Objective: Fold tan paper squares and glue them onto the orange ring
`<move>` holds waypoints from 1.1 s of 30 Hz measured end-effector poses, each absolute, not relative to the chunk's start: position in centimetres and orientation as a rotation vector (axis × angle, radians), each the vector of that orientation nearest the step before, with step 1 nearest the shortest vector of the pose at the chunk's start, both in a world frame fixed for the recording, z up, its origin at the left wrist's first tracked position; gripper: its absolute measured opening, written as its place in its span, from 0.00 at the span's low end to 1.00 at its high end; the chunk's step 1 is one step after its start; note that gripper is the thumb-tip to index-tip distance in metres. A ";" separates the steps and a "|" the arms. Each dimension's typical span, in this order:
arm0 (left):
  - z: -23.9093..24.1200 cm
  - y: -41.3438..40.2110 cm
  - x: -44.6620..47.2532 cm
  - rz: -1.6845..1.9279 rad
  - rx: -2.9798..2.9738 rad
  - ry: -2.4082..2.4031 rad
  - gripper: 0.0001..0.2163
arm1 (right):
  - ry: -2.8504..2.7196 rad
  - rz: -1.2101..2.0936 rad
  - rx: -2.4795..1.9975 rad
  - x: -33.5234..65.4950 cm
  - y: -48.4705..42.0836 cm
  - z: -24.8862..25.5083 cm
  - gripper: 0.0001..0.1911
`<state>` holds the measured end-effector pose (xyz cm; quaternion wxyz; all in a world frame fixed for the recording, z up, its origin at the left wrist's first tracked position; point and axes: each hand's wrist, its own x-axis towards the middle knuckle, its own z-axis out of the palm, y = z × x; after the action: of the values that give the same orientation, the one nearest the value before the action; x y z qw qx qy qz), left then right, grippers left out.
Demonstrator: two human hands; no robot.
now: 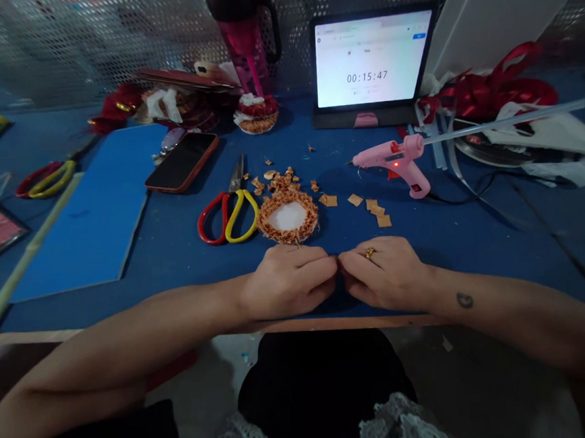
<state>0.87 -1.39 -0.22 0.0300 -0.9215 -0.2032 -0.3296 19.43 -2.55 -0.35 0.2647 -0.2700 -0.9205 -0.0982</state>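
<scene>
My left hand (287,279) and my right hand (384,271) rest at the front edge of the blue table, fingertips pinched together and meeting in the middle. What they pinch is too small to make out. A gold ring shows on my right hand. Just beyond the fingers lies a round white disc ringed with small orange-brown folded pieces (288,216). Loose orange-brown paper squares (372,208) and scraps lie to its right and behind it. Red and yellow scissors (226,211) lie left of the disc.
A pink glue gun (399,161) with a lit red light lies at right, its cable trailing off. A tablet (370,60) shows 00:15:47. A phone (182,161), blue sheet (89,213), second scissors (44,179), pink tumbler (242,29) and red ribbon (488,88) surround the work spot.
</scene>
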 end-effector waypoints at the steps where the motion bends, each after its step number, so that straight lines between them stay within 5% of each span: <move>1: -0.2 -1.4 0.9 -1.017 -2.836 -0.630 0.07 | -2.484 -0.264 -0.720 19.4 -2.5 -0.4 0.07; 33: -0.3 -1.7 0.9 -1.006 -2.792 -0.647 0.07 | -2.456 -0.316 -0.742 19.2 -2.5 -0.4 0.08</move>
<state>0.88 -1.69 -0.28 0.0522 -0.9179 -0.2129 -0.3306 19.20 -2.54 -0.39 0.2749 -0.2761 -0.9134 -0.1177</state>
